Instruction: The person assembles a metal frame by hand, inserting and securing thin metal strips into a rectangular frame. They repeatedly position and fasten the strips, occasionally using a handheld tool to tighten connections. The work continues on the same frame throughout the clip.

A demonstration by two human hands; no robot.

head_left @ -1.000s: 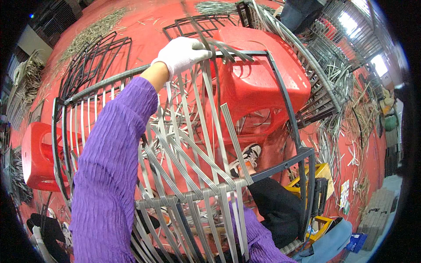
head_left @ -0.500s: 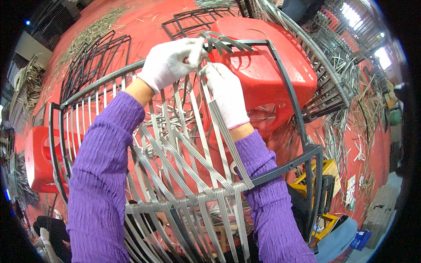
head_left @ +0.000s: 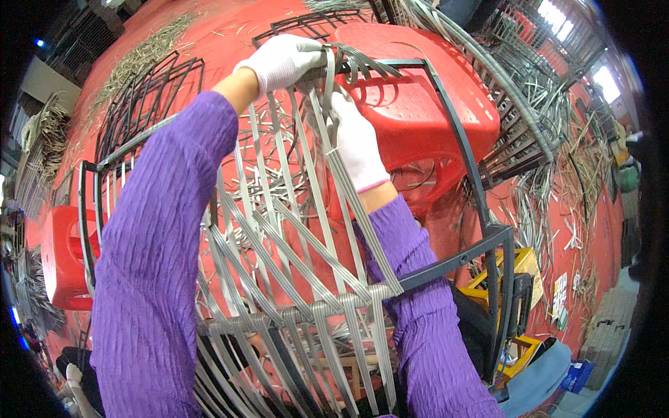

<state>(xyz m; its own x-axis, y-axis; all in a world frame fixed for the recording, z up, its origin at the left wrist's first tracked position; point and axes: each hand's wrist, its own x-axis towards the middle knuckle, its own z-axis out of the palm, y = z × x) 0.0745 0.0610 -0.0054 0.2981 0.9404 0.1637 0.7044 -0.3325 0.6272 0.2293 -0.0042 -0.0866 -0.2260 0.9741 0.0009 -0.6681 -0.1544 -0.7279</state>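
A black metal frame spans the view, with flat grey strips wound round its near and far rails and stretched between them. My left hand, in a white glove, is closed at the far rail around a grey strip that loops over it. Below that rail my right hand, also gloved in white, has its fingers closed against the strips; the fingertips are partly hidden behind them. Loose strip ends curl over the rail just right of my left hand.
Under the frame's far side stands a red plastic stool, and another red stool is at the left. Further black frames lie on the red floor. Strip scraps and a yellow stand are on the right.
My left hand has moved up and slightly left along the far rail, its forearm swinging higher. A strip now arches down from the rail between my hands. My right hand has shifted slightly.
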